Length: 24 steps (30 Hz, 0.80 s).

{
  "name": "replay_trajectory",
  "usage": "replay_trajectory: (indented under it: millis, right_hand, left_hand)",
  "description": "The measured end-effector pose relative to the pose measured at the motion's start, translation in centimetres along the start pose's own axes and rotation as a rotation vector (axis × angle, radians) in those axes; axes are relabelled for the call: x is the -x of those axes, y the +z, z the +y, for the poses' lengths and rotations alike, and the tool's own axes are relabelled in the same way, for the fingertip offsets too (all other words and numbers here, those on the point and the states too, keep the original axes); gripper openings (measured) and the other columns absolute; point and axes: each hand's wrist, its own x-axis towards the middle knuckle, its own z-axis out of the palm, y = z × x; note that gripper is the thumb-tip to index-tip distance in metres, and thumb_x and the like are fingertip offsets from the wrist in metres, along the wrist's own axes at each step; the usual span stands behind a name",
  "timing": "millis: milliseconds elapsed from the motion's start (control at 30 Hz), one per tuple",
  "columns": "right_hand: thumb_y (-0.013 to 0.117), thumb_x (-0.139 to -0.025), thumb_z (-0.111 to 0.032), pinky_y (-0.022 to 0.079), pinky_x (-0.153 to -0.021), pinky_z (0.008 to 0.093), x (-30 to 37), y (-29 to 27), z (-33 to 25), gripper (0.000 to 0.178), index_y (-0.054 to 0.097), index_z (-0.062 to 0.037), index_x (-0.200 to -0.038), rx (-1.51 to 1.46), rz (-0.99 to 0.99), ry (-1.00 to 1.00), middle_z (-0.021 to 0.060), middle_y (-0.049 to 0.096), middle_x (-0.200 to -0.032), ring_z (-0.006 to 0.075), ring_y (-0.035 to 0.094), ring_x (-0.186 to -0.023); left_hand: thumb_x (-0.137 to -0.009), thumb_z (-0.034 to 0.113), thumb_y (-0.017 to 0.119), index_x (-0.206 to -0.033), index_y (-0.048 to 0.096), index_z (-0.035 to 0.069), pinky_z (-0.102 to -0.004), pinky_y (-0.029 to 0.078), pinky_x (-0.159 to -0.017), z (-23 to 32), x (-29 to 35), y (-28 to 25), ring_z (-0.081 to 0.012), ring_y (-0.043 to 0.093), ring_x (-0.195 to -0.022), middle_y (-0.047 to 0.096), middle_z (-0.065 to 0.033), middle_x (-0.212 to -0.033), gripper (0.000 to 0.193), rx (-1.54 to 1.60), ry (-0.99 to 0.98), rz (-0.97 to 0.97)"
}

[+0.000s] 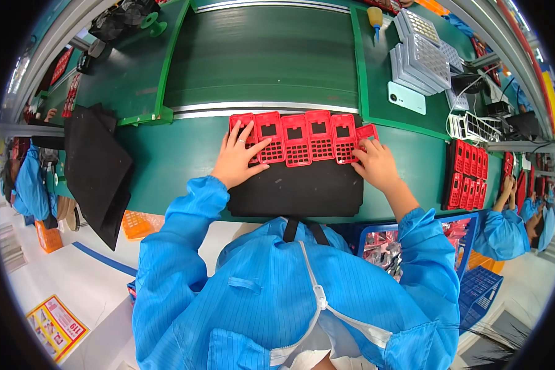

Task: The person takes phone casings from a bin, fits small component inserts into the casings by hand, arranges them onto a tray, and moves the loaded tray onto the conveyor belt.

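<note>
A row of several red plastic phone casings, each with a screen window and keypad holes, lies side by side along the far part of a black mat. My left hand has its fingers spread over the leftmost casings, fingertips resting on them. At the other end of the row, my right hand has its fingers curled around the last red casing. That casing is tilted and mostly hidden under the fingers.
Beyond the mat runs a green conveyor belt with metal rails. To the right are stacked clear trays, a pale smartphone and a black tray of red casings. Black sheets overhang the left edge. A co-worker's blue sleeve shows at right.
</note>
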Motion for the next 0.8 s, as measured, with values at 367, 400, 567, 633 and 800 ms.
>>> replay_trajectory:
  millis: [367, 400, 567, 633, 800]
  right_hand:
    - [0.06, -0.085, -0.007, 0.048, -0.083, 0.0362, 1.3, -0.5, -14.0, 0.014, 0.063, -0.0049, -0.098, -0.747, 0.366, 0.4, 0.0119, 0.061, -0.1, 0.0263, 0.059, -0.094]
    - [0.064, -0.081, -0.011, 0.047, -0.087, 0.0391, -0.1, -0.4, -16.8, 0.02, 0.064, -0.0064, -0.1, -0.656, 0.297, 0.212, 0.0125, 0.061, -0.1, 0.03, 0.058, -0.097]
    - [0.066, -0.077, -0.012, 0.039, -0.097, 0.041, -5.7, 5.6, -25.9, 0.044, 0.055, -0.0044, -0.119, -0.843, -0.043, -0.089, 0.0146, 0.052, -0.12, 0.0307, 0.049, -0.113]
    - [0.065, -0.077, -0.015, 0.03, -0.104, 0.0463, -6.7, 6.4, -26.3, 0.05, 0.05, -0.0034, -0.124, -0.798, -0.111, -0.099, 0.0136, 0.05, -0.125, 0.0303, 0.045, -0.119]
    - [0.067, -0.075, -0.024, 0.016, -0.107, 0.0631, -5.7, 5.7, -26.4, 0.063, 0.045, -0.0044, -0.131, -0.663, -0.07, 0.047, 0.0139, 0.047, -0.132, 0.0327, 0.038, -0.128]
  left_hand:
    - [-0.09, 0.016, 0.055, -0.129, 0.051, 0.007, -0.0445, 0.026, -0.112, -3.5, 2.6, 0.6, -0.0378, 0.034, -0.135, 0.042, -0.018, -0.142, 0.041, 0.652, -0.235, 0.496]
    - [-0.091, 0.014, 0.053, -0.129, 0.051, 0.006, -0.044, 0.027, -0.111, -3.7, 2.7, 0.6, -0.0367, 0.035, -0.135, 0.042, -0.0179, -0.142, 0.039, 0.73, -0.256, 0.518]
    - [-0.093, 0.011, 0.048, -0.129, 0.051, 0.005, -0.0417, 0.028, -0.111, -5.0, 4.0, -0.5, -0.0348, 0.038, -0.133, 0.042, -0.0179, -0.143, 0.037, 0.872, -0.25, 0.463]
    - [-0.092, 0.01, 0.048, -0.129, 0.052, 0.007, -0.0435, 0.027, -0.111, -5.0, 4.3, -0.7, -0.0365, 0.037, -0.133, 0.042, -0.0175, -0.143, 0.037, 0.76, -0.119, 0.353]
    - [-0.093, 0.024, 0.049, -0.129, 0.055, 0.016, -0.0522, 0.023, -0.111, -4.0, 3.9, 1.3, -0.0367, 0.027, -0.139, 0.039, -0.013, -0.146, 0.037, 0.284, 0.178, 0.056]
